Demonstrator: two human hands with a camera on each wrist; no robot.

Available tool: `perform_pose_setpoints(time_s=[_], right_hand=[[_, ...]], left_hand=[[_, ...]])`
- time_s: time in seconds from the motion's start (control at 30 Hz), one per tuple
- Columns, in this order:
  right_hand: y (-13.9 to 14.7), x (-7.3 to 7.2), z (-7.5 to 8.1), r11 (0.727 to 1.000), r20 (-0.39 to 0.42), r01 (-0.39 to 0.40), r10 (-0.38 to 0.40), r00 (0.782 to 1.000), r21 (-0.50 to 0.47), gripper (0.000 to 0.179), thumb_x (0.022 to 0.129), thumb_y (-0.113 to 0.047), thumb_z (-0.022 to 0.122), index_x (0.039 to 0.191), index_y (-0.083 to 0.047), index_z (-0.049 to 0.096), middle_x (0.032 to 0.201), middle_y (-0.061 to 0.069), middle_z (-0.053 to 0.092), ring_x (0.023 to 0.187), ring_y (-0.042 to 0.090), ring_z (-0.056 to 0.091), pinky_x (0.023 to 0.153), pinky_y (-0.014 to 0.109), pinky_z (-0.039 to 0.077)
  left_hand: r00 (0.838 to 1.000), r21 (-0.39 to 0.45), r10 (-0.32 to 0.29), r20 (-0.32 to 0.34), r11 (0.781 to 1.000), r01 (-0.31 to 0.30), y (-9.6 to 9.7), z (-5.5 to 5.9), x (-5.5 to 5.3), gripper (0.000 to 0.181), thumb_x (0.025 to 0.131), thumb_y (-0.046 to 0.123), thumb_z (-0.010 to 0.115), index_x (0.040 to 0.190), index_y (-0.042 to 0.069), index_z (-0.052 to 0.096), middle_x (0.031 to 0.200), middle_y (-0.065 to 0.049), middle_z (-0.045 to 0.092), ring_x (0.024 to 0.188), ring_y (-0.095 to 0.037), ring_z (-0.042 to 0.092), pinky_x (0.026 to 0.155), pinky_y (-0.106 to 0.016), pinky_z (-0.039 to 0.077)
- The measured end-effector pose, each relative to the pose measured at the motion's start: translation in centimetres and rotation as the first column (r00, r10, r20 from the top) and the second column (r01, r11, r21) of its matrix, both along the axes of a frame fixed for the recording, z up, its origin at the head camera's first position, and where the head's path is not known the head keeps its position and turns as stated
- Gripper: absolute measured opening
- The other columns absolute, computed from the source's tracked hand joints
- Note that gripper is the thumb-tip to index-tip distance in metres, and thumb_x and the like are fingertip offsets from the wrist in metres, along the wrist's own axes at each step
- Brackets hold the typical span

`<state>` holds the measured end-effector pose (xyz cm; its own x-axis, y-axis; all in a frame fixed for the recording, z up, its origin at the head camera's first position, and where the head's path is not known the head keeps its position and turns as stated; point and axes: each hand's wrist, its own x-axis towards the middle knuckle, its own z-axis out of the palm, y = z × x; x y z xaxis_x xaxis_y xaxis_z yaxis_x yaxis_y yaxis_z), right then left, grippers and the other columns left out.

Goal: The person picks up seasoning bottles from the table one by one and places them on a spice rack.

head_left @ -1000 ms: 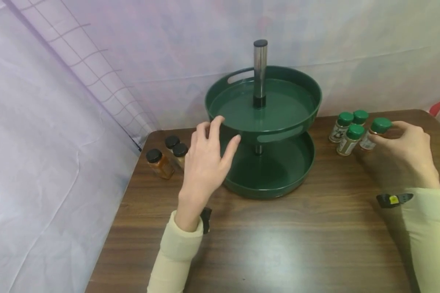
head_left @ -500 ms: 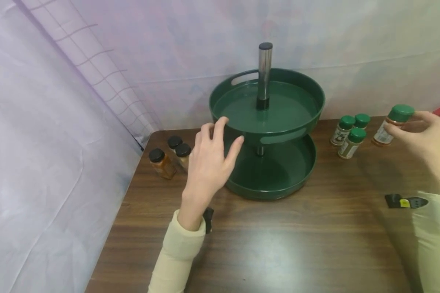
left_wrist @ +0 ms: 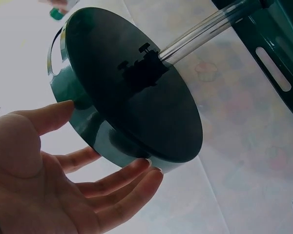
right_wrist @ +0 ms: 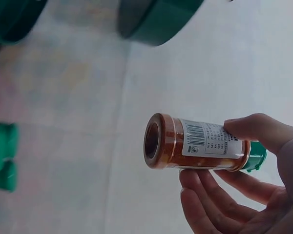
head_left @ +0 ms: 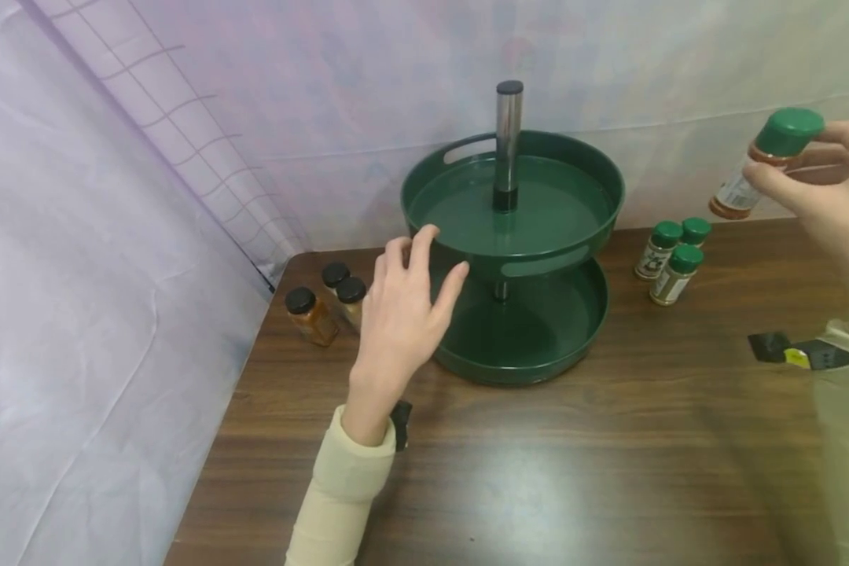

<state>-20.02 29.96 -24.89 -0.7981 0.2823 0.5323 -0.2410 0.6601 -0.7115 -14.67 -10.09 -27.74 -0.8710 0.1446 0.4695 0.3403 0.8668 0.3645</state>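
My right hand (head_left: 838,177) pinches a green-capped spice jar (head_left: 746,185) between thumb and fingers, lifted above the table and tilted. In the right wrist view the jar (right_wrist: 200,144) shows reddish-brown contents, a white barcode label and its base facing the camera. My left hand (head_left: 403,314) is at the left front of a two-tier green turntable stand (head_left: 505,365), fingers spread and loosely bent. The left wrist view puts its thumb and fingertips right at the outer wall of the upper tray (left_wrist: 95,126). Both tiers show bare floors around a metal post (head_left: 509,141).
Three smaller green-capped jars (head_left: 672,275) cluster on the wooden table (head_left: 573,472) right of the stand. Three black-capped jars (head_left: 313,316) stand at the left, partly behind the left hand. White cloth (head_left: 325,94) hangs behind and beside the table.
The right hand has drawn its jar away from the other green-capped ones, rightward, then raised it off the table. My left hand stays at the upper tray.
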Motion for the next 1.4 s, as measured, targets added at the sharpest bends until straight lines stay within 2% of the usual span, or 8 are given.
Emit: perform_pose_setpoints(time_s=[0.17, 0.43, 0.6, 0.77, 1.0, 1.07, 1.23, 1.4], right_hand=[[-1.2, -0.8, 2.6, 0.997, -0.022, -0.078, 0.078, 0.997, -0.006, 0.04, 0.094, -0.021, 0.072, 0.133, -0.027, 0.066, 0.095, -0.036, 0.055, 0.079, -0.021, 0.05, 0.111, 0.027, 0.036], [-3.8, -1.7, 4.8, 0.991, 0.095, -0.127, 0.129, 0.987, -0.031, 0.039, 0.092, -0.029, 0.074, 0.131, -0.029, 0.067, 0.104, -0.027, 0.059, 0.086, -0.014, 0.052, 0.113, 0.029, 0.032], [-5.3, -2.5, 5.9, 0.975, 0.108, -0.206, 0.214, 0.971, -0.08, 0.039, 0.089, -0.026, 0.079, 0.127, -0.023, 0.071, 0.102, -0.021, 0.065, 0.09, -0.005, 0.059, 0.105, 0.026, 0.036], [-6.5, -3.7, 7.0, 0.968, 0.198, -0.245, 0.253, 0.947, -0.061, 0.045, 0.087, -0.033, 0.08, 0.13, -0.026, 0.069, 0.102, -0.016, 0.065, 0.095, 0.003, 0.054, 0.089, 0.029, 0.037], [-7.5, -5.7, 7.3, 0.956, 0.319, -0.292, 0.273, 0.908, 0.011, 0.057, 0.088, -0.044, 0.076, 0.14, -0.026, 0.061, 0.109, -0.013, 0.065, 0.093, 0.007, 0.054, 0.102, 0.056, 0.034], [-7.7, -6.2, 7.2, 0.953, 0.333, -0.302, 0.274, 0.902, 0.034, 0.059, 0.089, -0.045, 0.075, 0.142, -0.024, 0.06, 0.106, -0.015, 0.065, 0.09, 0.006, 0.055, 0.1, 0.053, 0.036], [-8.1, -7.5, 6.8, 0.945, 0.348, -0.319, 0.278, 0.896, 0.067, 0.06, 0.088, -0.046, 0.075, 0.14, -0.019, 0.061, 0.101, -0.016, 0.066, 0.083, 0.006, 0.058, 0.079, 0.031, 0.039], [-8.5, -9.0, 6.6, 0.94, 0.379, -0.337, 0.291, 0.878, 0.059, 0.062, 0.089, -0.046, 0.074, 0.141, -0.014, 0.06, 0.122, 0.001, 0.07, 0.082, 0.006, 0.059, 0.085, 0.035, 0.044]], left_hand=[[1.0, -0.003, -0.002, -0.001, 1.0, 0.002, 0.2, 0.1, -0.1, 0.057, 0.105, 0.049, 0.049, 0.15, 0.015, 0.042, 0.137, -0.02, 0.047, 0.117, -0.036, 0.053, 0.073, -0.049, 0.055], [1.0, -0.013, 0.0, 0.021, 1.0, 0.0, 0.5, 0.0, -0.1, 0.058, 0.105, 0.048, 0.05, 0.151, 0.015, 0.04, 0.138, -0.02, 0.047, 0.118, -0.036, 0.052, 0.076, -0.05, 0.055], [1.0, -0.013, 0.004, 0.02, 1.0, -0.004, 0.6, 0.0, -0.2, 0.058, 0.104, 0.048, 0.05, 0.151, 0.015, 0.04, 0.138, -0.021, 0.047, 0.119, -0.037, 0.053, 0.077, -0.051, 0.055], [1.0, -0.017, 0.01, 0.023, 1.0, -0.009, 0.7, 0.0, -0.2, 0.059, 0.104, 0.049, 0.049, 0.152, 0.016, 0.04, 0.138, -0.02, 0.047, 0.119, -0.037, 0.053, 0.078, -0.051, 0.055], [0.999, -0.013, 0.005, 0.036, 1.0, -0.004, 1.1, 0.1, -0.3, 0.059, 0.105, 0.049, 0.048, 0.153, 0.016, 0.039, 0.139, -0.02, 0.046, 0.121, -0.037, 0.052, 0.08, -0.051, 0.054], [0.999, -0.014, 0.0, 0.033, 1.0, 0.0, 1.3, 0.1, -0.4, 0.059, 0.105, 0.049, 0.048, 0.152, 0.015, 0.039, 0.139, -0.02, 0.046, 0.12, -0.036, 0.052, 0.08, -0.05, 0.054], [1.0, -0.013, -0.009, 0.019, 1.0, 0.009, 1.6, 0.0, -0.4, 0.059, 0.105, 0.049, 0.049, 0.152, 0.015, 0.04, 0.137, -0.02, 0.047, 0.118, -0.037, 0.053, 0.079, -0.049, 0.055], [1.0, -0.011, -0.009, 0.018, 1.0, 0.009, 1.8, 0.0, -0.4, 0.058, 0.105, 0.049, 0.049, 0.151, 0.015, 0.039, 0.137, -0.02, 0.047, 0.119, -0.037, 0.053, 0.08, -0.049, 0.055]])
